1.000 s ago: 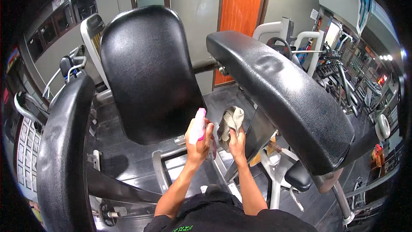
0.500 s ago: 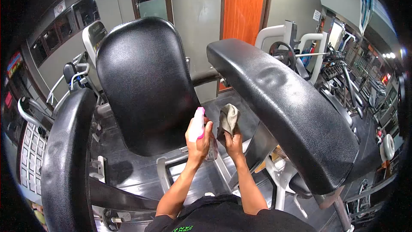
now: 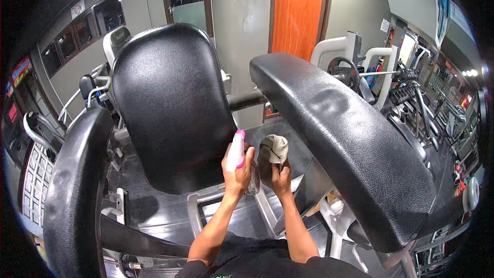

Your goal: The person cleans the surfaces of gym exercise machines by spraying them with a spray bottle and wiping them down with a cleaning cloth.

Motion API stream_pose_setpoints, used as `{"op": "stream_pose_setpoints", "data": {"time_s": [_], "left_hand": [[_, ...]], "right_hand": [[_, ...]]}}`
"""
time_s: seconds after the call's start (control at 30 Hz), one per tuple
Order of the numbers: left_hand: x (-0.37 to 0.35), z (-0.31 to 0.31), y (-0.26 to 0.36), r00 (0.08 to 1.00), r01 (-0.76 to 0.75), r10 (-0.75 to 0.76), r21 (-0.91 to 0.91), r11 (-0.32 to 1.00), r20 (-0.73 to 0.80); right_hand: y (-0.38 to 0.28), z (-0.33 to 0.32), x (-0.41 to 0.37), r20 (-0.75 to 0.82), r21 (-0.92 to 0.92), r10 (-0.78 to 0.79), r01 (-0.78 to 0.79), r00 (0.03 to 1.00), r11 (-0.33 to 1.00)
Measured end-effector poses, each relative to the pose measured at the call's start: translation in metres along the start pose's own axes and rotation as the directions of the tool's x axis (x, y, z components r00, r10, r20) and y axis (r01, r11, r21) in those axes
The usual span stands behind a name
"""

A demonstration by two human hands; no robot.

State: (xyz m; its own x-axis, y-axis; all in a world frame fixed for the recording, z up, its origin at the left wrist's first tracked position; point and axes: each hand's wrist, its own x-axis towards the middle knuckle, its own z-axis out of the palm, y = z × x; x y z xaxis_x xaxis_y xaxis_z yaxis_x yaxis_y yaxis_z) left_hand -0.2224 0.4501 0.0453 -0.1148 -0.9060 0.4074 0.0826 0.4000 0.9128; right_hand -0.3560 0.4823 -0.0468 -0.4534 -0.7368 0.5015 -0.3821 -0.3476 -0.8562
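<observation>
Left hand (image 3: 237, 179): closed around a spray bottle (image 3: 236, 153), its white-and-pink head uppermost.
Right hand (image 3: 281, 180): gripping a crumpled grey cloth (image 3: 275, 149), which protrudes above the grip.
Bottle and cloth: near each other, between the padded parts.
Black backrest (image 3: 172, 103): behind the bottle in view; contact cannot be told.
Right pad (image 3: 350, 139): slanting, right of the cloth.
Left pad (image 3: 74, 190): well apart from both hands.

The bare left hand (image 3: 236, 177) is curled in a firm grip. Near it, the bare right hand (image 3: 281, 180) clasps too, and the bare left forearm (image 3: 213, 231) and bare right forearm (image 3: 298, 226) extend forward, converging.
</observation>
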Motion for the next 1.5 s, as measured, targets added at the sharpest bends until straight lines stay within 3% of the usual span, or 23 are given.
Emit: {"op": "stream_pose_setpoints", "data": {"time_s": [0.07, 0.2, 0.27, 0.37, 0.43, 0.5, 0.57, 0.63, 0.83, 0.9, 1.0, 1.07, 1.1, 1.13, 1.2, 1.23, 1.27, 1.3, 1.33, 1.43, 1.5], "left_hand": [[0.001, 0.002, 0.006, 0.996, -0.076, 0.08, 0.134, 0.988, -0.029], [-0.001, 0.006, 0.005, 0.998, 0.042, -0.041, 0.019, 0.999, -0.043], [0.0, 0.007, -0.003, 0.993, -0.087, 0.093, 0.083, 0.993, -0.074], [0.001, 0.008, -0.006, 0.982, -0.159, 0.167, 0.091, 0.983, -0.089], [0.001, 0.009, -0.012, 0.986, -0.128, 0.133, 0.059, 0.99, -0.098], [-0.001, 0.009, -0.013, 0.989, -0.096, 0.099, 0.03, 0.995, -0.109], [-0.001, 0.011, -0.007, 0.976, -0.167, 0.181, 0.12, 0.979, -0.122], [0.0, 0.011, -0.01, 0.981, -0.142, 0.156, 0.116, 0.983, -0.116], [-0.001, 0.009, 0.003, 0.969, -0.194, 0.221, 0.218, 0.956, -0.109], [-0.003, 0.01, 0.005, 0.971, -0.179, 0.208, 0.216, 0.96, -0.116], [-0.006, 0.006, 0.002, 0.954, -0.241, 0.28, 0.282, 0.929, -0.106], [-0.011, 0.0, -0.008, 0.967, -0.189, 0.221, 0.223, 0.956, -0.125], [-0.014, -0.004, -0.005, 0.968, -0.188, 0.22, 0.231, 0.954, -0.122], [-0.017, -0.009, 0.0, 0.971, -0.168, 0.196, 0.19, 0.967, -0.137], [-0.019, -0.019, -0.001, 0.973, -0.152, 0.175, 0.155, 0.976, -0.15], [-0.018, -0.025, -0.01, 0.957, -0.194, 0.236, 0.233, 0.953, -0.166], [-0.018, -0.029, -0.015, 0.938, -0.233, 0.297, 0.31, 0.922, -0.178], [-0.02, -0.031, -0.005, 0.964, -0.138, 0.17, 0.161, 0.977, -0.205], [-0.021, -0.033, -0.004, 0.963, -0.14, 0.173, 0.164, 0.976, -0.205], [-0.02, -0.039, -0.004, 0.973, -0.11, 0.134, 0.131, 0.985, -0.186], [-0.02, -0.041, -0.004, 0.972, -0.136, 0.171, 0.206, 0.969, -0.162]], "right_hand": [[-0.003, -0.002, 0.001, 0.008, 0.001, -0.013, 0.013, 1.0, 1.0], [-0.005, -0.004, 0.007, -0.028, 0.019, -0.096, 0.097, 0.995, 0.995], [-0.007, -0.005, 0.008, -0.006, 0.038, -0.077, 0.078, 0.997, 0.996], [0.005, -0.001, 0.009, 0.011, 0.048, -0.085, 0.085, 0.996, 0.995], [-0.003, -0.001, 0.01, 0.02, 0.035, -0.111, 0.11, 0.994, 0.993], [-0.014, -0.004, 0.007, 0.139, 0.086, 0.072, -0.084, 0.988, 0.993], [0.001, -0.003, 0.005, 0.159, 0.104, 0.021, -0.038, 0.987, 0.994], [0.023, -0.005, 0.0, 0.17, 0.125, -0.027, 0.006, 0.985, 0.992], [0.026, -0.009, -0.01, 0.121, 0.032, 0.145, -0.149, 0.982, 0.988], [0.026, -0.012, -0.01, 0.114, 0.021, 0.016, -0.019, 0.993, 1.0], [0.004, -0.01, -0.002, 0.12, 0.104, -0.062, 0.049, 0.991, 0.993], [-0.001, 0.001, 0.014, 0.098, 0.022, -0.267, 0.266, 0.959, 0.964], [-0.01, 0.009, 0.021, 0.072, 0.029, -0.288, 0.286, 0.955, 0.958], [-0.024, 0.014, 0.034, 0.079, -0.122, -0.45, 0.457, 0.889, 0.881], [-0.023, 0.034, 0.065, 0.101, -0.032, -0.544, 0.549, 0.833, 0.835], [-0.023, 0.043, 0.086, 0.162, -0.114, -0.605, 0.624, 0.779, 0.773], [-0.026, 0.051, 0.104, 0.21, -0.225, -0.613, 0.648, 0.761, 0.727], [-0.029, 0.065, 0.122, 0.203, -0.247, -0.613, 0.645, 0.764, 0.723], [-0.035, 0.077, 0.131, 0.164, -0.369, -0.63, 0.64, 0.759, 0.675], [-0.042, 0.083, 0.137, 0.256, -0.317, -0.595, 0.647, 0.762, 0.693], [-0.036, 0.08, 0.131, 0.152, -0.218, -0.58, 0.6, 0.8, 0.77]]}}
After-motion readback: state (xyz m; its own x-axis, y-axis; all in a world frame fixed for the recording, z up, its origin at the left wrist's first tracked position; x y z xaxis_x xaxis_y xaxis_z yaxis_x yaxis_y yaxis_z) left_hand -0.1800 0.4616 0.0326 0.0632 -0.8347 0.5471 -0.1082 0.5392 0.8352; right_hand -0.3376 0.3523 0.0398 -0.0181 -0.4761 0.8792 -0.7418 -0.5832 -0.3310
